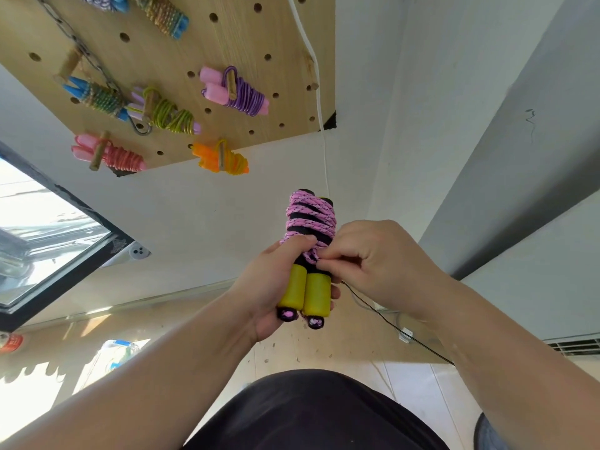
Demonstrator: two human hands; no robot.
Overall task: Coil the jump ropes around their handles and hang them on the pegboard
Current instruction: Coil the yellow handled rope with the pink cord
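We are near the end of the job, by our reading. The pegboard [181, 43], up and to the left of our fingers and well apart from them, already carries a run of finished bundles — a pink-handled one wound in purple [238, 92], an orange one [222, 157], a pink one [107, 153], one in yellow-green cord [165, 113], and two with blue handles [97, 95], each looped over a wooden peg. The rope in hand is the pink jump rope [308, 219]: its cord is coiled in crossing turns over the black upper part of the two handles [306, 292], which lie side by side with their yellow grips nearest us. Our left hand [276, 287] is closed round those handles, thumb pressing the lowest turns. Our right hand [376, 254] is just beside it, its fingers [328, 262] pinched tight on the last bit of cord where the coil ends — tucking or knotting it, we judge, though the end itself is hidden under the fingertips. So the winding looks done and the securing is under way. What is left is to lift this bundle up to the board and hook a loop on a free peg; one bare peg [313, 87] shows at the board's right edge, above our fingers. We cannot tell whether more ropes wait out of view.
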